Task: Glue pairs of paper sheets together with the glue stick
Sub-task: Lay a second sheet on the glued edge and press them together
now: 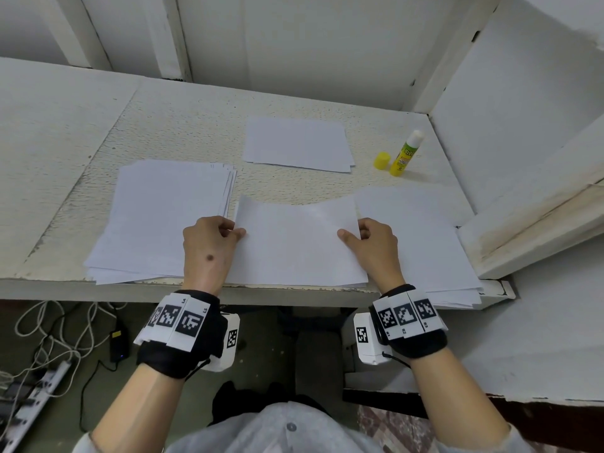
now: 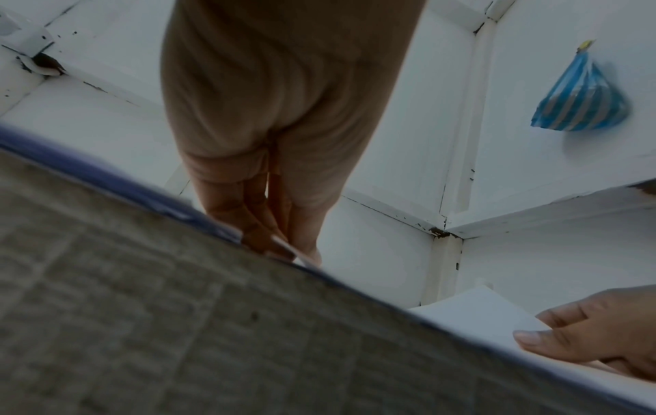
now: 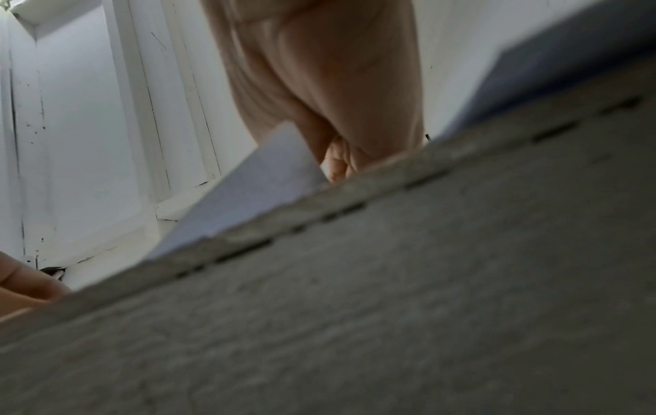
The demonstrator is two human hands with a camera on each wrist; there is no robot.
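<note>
A white paper sheet (image 1: pixel 294 243) hangs slightly bowed over the front middle of the table. My left hand (image 1: pixel 212 238) pinches its left edge and my right hand (image 1: pixel 369 238) pinches its right edge. In the left wrist view the left hand (image 2: pixel 280 247) grips the sheet's edge (image 2: pixel 479 314), and the right hand (image 2: pixel 585 337) shows at lower right. In the right wrist view the right hand (image 3: pixel 333 157) sits behind the sheet (image 3: pixel 248 191). An uncapped glue stick (image 1: pixel 405 155) stands at the back right, its yellow cap (image 1: pixel 382 160) beside it.
A thick paper stack (image 1: pixel 153 220) lies left, another stack (image 1: pixel 421 243) right, and a small pile of sheets (image 1: pixel 297 143) at the back middle. White walls (image 1: pixel 523 93) close in the table's right and back. Cables and a power strip (image 1: pixel 39 380) lie on the floor.
</note>
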